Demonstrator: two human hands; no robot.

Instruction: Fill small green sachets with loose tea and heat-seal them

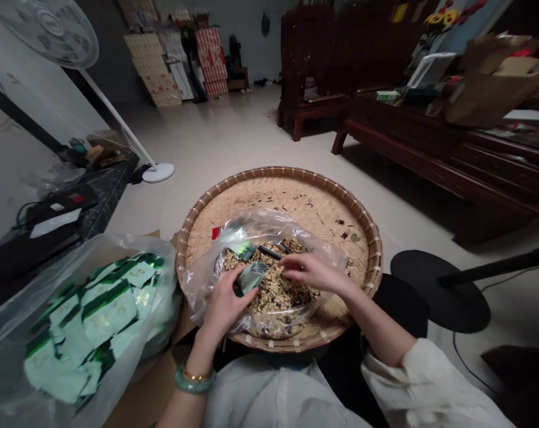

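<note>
1. Left hand (227, 306): we pinch a green foil sachet (252, 277) between thumb and fingers, just above a dried herb mix (276, 300). A jade bangle (195, 380) circles our wrist.
2. Right hand (307, 270): our fingers lie slightly spread over the mix, just beside the sachet.
3. The mix sits inside a clear plastic bag (311, 235) on a round woven bamboo tray (358, 229), among scattered dark flecks.
4. To our left, a plastic bag of pale green sachets (91, 315) rests on cardboard (139, 386).
5. Farther off, a white standing fan (157, 172) stands left, dark wooden furniture (429, 131) right, and stacked cartons (211, 53) beyond.
</note>
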